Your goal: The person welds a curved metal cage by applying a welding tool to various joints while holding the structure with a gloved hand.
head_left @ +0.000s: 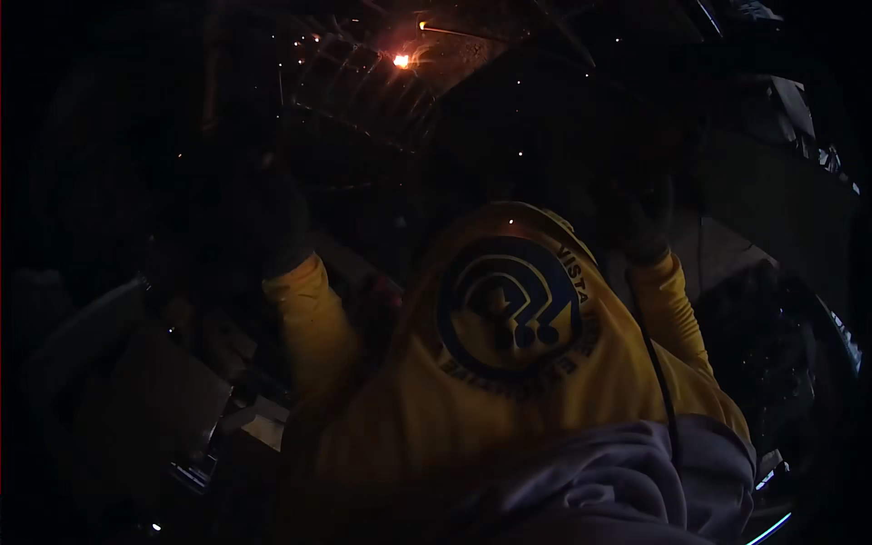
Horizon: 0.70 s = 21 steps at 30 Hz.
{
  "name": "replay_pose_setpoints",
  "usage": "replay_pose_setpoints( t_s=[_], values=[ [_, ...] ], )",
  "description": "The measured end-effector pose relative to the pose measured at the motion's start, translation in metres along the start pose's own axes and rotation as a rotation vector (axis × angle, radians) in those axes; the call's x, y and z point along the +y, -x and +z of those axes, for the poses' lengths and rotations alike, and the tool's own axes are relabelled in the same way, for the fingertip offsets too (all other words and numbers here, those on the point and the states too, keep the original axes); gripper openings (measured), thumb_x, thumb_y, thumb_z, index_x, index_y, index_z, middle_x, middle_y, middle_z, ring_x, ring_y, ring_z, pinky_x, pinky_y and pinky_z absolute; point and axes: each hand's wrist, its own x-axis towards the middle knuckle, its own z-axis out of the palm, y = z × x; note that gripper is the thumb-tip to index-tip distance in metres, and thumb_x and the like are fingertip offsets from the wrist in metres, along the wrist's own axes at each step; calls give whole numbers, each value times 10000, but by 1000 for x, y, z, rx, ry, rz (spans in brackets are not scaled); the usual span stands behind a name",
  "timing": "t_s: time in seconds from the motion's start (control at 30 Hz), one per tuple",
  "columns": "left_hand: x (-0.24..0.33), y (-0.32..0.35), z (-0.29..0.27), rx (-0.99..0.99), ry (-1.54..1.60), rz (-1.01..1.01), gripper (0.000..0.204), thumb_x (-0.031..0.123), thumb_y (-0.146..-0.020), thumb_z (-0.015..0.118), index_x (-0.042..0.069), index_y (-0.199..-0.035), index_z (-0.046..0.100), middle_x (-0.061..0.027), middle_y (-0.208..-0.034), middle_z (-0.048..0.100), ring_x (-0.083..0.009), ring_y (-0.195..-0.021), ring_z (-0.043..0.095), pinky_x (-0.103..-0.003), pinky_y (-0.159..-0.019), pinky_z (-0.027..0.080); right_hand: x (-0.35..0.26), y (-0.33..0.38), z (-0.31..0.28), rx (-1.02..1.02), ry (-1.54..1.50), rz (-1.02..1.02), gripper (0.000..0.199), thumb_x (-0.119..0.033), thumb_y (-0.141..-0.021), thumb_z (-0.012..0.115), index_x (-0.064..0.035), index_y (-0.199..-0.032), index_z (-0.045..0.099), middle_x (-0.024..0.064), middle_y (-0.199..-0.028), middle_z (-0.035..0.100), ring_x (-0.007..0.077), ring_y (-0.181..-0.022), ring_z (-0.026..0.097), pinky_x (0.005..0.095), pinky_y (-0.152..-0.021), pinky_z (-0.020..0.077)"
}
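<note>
At the top of the head view a small spot of metal [401, 61] glows orange-white. Just right of it a thin rod [463, 34] has a glowing tip, apart from the bright spot. My left hand [283, 216], in a dark glove, reaches forward on the left; its fingers vanish in the dark. On the right, my right hand [647, 216], also dark-gloved, extends forward from a yellow sleeve. Its fingers cannot be made out, nor whether it holds the rod. A large black shape hides the area between the hands.
Faint metal bars [363, 91] surround the glow, with scattered sparks around them. Box-like pieces [263, 427] lie at lower left. A pale panel [727, 250] is beyond my right sleeve, and a shiny-edged object [792, 109] stands at upper right. Most surroundings are black.
</note>
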Motion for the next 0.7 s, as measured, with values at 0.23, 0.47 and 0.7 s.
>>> replay_pose_setpoints(
  t_s=[0.23,0.47,0.7],
  values=[
    [-17,8,11,144,-154,281,292,116,-899,636,84,-1178,556,-169,-945,624,-310,-790,634,-381,-650,530,-24,-12,1,137,-761,518,482,-177,-848,646,87,-1205,457,73,-851,612,151,-746,610,279,-667,501],
    [-25,12,17,87,-201,280,388,63,-876,627,81,-1253,538,-173,-953,628,-333,-807,636,-410,-674,528,-19,-5,0,107,-901,629,538,-160,-812,690,74,-1231,445,86,-865,610,151,-743,600,271,-689,488],
    [-34,28,21,-59,-172,184,388,82,-840,649,73,-1214,547,-127,-954,641,-329,-809,634,-440,-707,507,-21,-3,-2,87,-897,662,517,-102,-803,701,72,-1224,457,78,-838,611,143,-729,596,269,-692,485]
  ],
)
